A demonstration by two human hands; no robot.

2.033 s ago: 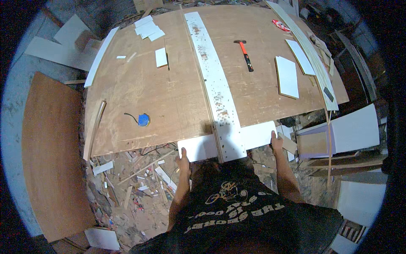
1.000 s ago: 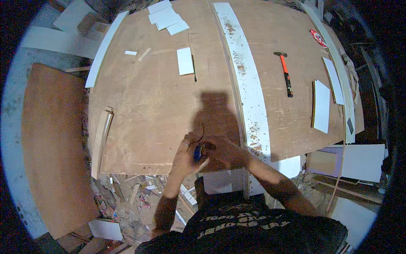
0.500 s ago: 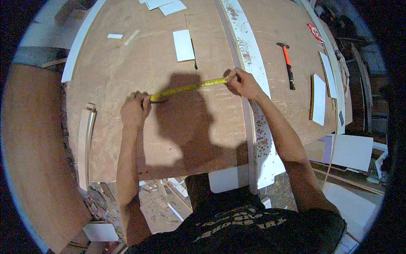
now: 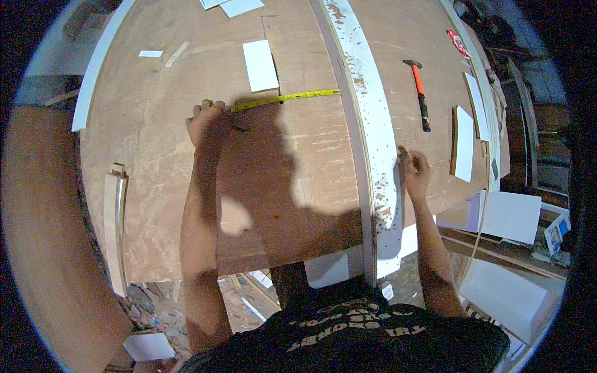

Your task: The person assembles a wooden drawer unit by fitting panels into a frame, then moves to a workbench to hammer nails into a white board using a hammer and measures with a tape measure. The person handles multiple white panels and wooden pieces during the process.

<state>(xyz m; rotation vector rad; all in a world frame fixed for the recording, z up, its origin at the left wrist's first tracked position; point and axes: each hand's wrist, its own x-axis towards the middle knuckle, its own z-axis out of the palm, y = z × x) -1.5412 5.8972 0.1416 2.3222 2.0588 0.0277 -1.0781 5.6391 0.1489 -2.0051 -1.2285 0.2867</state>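
Note:
My left hand point(image 4: 208, 121) is closed round a tape measure, its case mostly hidden by my fingers and shadow. The yellow blade point(image 4: 305, 96) runs out to the right over the brown wooden board point(image 4: 323, 155), its free end by the long white strip point(image 4: 367, 93). Just beyond the blade lies a white rectangular piece point(image 4: 260, 66), with a thin dark stick-like object point(image 4: 278, 81) along its right edge. To the right of the strip, my right hand point(image 4: 416, 174) is low over the board, fingers curled together; whatever they hold, if anything, cannot be made out.
A hammer point(image 4: 420, 96) with an orange and black handle lies at the right. White panels point(image 4: 462, 144) and a red-and-white item point(image 4: 458, 43) sit near the right edge. Wooden strips point(image 4: 115, 224) rest at the left edge. Scraps litter the floor point(image 4: 245, 304) below.
My right hand has let go of the blade's end and moved right and nearer, across the white strip. My left hand has carried the tape measure farther away, toward the white piece.

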